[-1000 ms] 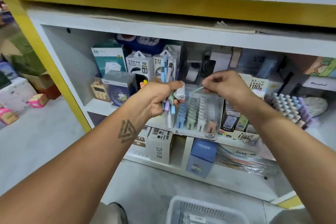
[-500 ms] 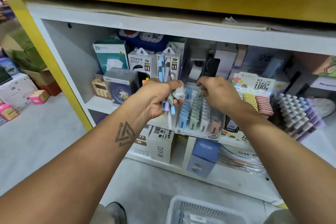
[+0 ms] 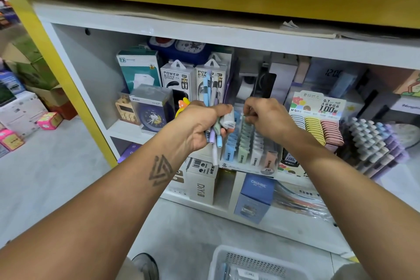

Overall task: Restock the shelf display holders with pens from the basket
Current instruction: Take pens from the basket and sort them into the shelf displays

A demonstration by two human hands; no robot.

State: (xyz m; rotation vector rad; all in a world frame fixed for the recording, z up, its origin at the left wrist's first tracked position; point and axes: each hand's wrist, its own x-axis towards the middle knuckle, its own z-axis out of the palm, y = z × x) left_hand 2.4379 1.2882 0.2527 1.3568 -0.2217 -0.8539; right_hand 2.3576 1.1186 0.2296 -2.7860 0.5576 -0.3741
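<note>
The left hand (image 3: 200, 127) gripped a bundle of pastel pens (image 3: 212, 107). Right of it, the right hand (image 3: 267, 118) pinched something small above the clear display holder (image 3: 250, 150), already mostly filled. More stock remained in the near basket (image 3: 250, 263).

Both arms stretched forward and up — left hand (image 3: 202, 125) fisted tight, thumb clamped across the top, tattooed forearm angled in. Right hand (image 3: 268, 118) sits just beside it, fingers curled down in a pinch, knuckles up.
</note>
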